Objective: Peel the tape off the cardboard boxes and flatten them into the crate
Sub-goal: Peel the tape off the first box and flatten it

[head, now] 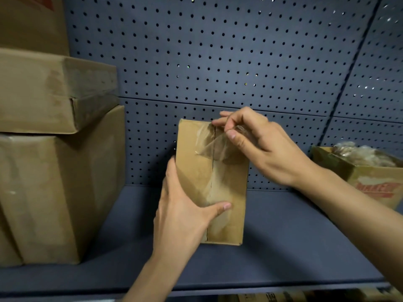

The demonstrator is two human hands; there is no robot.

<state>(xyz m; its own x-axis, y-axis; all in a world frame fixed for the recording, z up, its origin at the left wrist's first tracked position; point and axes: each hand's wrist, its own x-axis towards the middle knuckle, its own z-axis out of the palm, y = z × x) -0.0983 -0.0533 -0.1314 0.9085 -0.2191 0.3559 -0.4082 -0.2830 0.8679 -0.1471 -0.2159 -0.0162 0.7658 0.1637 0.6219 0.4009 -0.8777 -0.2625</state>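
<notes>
Left hand (pixel 183 212) grips small cardboard box (pixel 226 188) on shelf (pixel 283 247), thumb across its face; right hand (pixel 261 144) pinches clear tape (pixel 209 144) at box's top.

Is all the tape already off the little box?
No, clear tape covers the seam down the little box, and the right hand pinches only its lifted top end.
</notes>
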